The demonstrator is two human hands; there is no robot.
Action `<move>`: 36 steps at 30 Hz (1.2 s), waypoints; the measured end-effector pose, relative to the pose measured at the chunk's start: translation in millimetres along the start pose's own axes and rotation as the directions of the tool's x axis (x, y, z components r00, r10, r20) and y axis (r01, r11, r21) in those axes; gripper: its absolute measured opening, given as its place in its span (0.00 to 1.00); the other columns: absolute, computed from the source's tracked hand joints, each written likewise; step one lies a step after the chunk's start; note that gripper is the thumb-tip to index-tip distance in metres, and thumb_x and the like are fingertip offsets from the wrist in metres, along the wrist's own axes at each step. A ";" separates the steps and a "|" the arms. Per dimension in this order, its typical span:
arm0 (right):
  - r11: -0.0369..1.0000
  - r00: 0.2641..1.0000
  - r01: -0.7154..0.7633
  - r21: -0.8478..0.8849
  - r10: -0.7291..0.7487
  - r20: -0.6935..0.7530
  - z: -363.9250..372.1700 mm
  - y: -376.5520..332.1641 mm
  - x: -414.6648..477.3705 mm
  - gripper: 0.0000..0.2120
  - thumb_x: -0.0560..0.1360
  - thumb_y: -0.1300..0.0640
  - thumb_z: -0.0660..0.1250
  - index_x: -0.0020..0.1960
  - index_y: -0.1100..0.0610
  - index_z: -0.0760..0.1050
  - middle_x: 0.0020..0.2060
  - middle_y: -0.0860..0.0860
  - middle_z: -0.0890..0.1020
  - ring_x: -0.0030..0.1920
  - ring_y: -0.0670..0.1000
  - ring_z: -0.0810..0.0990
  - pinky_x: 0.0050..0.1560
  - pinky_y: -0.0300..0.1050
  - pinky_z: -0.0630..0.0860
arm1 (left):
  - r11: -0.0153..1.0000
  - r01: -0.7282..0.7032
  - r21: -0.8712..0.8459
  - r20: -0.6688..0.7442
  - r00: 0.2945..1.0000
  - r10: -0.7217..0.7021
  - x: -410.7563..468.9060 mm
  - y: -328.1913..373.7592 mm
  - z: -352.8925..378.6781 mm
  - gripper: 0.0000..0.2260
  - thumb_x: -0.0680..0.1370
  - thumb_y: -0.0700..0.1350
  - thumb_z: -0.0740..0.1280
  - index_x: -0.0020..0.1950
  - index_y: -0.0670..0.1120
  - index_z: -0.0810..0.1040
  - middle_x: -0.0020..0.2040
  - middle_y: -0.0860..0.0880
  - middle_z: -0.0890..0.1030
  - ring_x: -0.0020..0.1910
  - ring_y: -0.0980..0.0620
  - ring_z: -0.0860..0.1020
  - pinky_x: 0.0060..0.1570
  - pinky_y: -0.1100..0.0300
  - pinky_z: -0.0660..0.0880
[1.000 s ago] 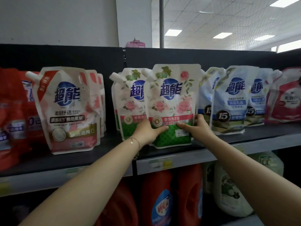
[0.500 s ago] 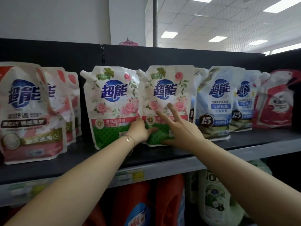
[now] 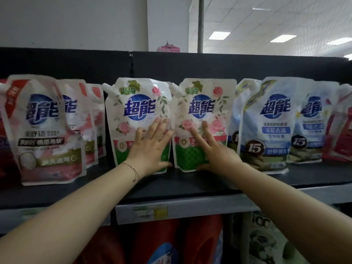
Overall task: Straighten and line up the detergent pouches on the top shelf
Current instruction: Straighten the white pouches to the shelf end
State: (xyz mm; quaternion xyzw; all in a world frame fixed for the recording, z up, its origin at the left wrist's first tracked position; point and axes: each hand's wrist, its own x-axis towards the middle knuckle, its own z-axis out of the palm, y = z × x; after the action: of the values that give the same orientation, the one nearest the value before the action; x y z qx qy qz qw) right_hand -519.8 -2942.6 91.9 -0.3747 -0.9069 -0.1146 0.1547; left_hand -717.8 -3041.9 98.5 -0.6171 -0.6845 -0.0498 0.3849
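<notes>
Two green rose-print detergent pouches stand upright side by side on the top shelf [image 3: 190, 187]. My left hand [image 3: 150, 147] lies flat with straight fingers against the front of the left green pouch [image 3: 137, 103]. Fingers spread, my right hand [image 3: 213, 151] presses on the front of the right green pouch [image 3: 205, 100], its thumb near the pouch's bottom edge. Pink pouches [image 3: 42, 130] stand to the left, the front one leaning. Blue pouches [image 3: 270, 122] stand to the right, overlapping each other.
A red pouch [image 3: 341, 134] sits at the far right edge. The shelf's black back panel [image 3: 190, 65] rises behind the row. Below the grey shelf lip with a price tag [image 3: 150, 212] stand red jugs [image 3: 190, 242] and a pale bottle [image 3: 266, 242].
My left hand let go of the pouch edge and now lies flat on the left green pouch. The two green pouches stand apart, side by side, rather than overlapping.
</notes>
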 end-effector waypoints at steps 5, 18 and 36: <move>0.941 0.995 -0.054 -0.333 0.021 -0.101 -6.5 2.7 -4.3 0.58 0.67 0.29 0.66 0.68 0.41 0.18 0.74 0.56 0.28 0.72 0.71 0.56 0.65 0.65 0.65 | 0.997 0.061 0.043 0.042 0.997 -0.063 -2.4 -11.1 31.3 0.55 0.65 0.78 0.57 0.69 0.54 0.20 0.70 0.47 0.20 0.69 0.44 0.22 0.62 0.37 0.26; 0.997 0.996 -0.078 -0.027 0.077 -0.048 11.8 2.8 20.6 0.60 0.63 0.26 0.64 0.65 0.41 0.15 0.62 0.49 0.15 0.68 0.73 0.27 0.71 0.71 0.42 | 0.967 0.235 0.101 0.008 0.972 -0.237 -3.4 -14.2 32.3 0.60 0.57 0.83 0.51 0.73 0.51 0.25 0.72 0.43 0.23 0.71 0.39 0.25 0.63 0.30 0.29; 0.981 0.973 0.037 -0.188 -0.079 -0.218 -40.6 4.1 -31.4 0.28 0.75 0.48 0.63 0.72 0.52 0.58 0.67 0.55 0.67 0.65 0.60 0.69 0.60 0.56 0.68 | 0.966 -0.055 -0.253 -0.166 0.986 0.012 -5.2 43.1 -16.0 0.29 0.67 0.52 0.76 0.65 0.46 0.72 0.69 0.42 0.70 0.69 0.40 0.67 0.64 0.42 0.67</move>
State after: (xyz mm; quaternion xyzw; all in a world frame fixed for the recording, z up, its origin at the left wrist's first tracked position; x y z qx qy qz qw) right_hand -487.9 -2973.2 118.4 -0.3452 -0.8799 -0.2434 0.2176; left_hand -672.6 -3044.7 89.0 -0.6671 -0.6279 -0.1821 0.3573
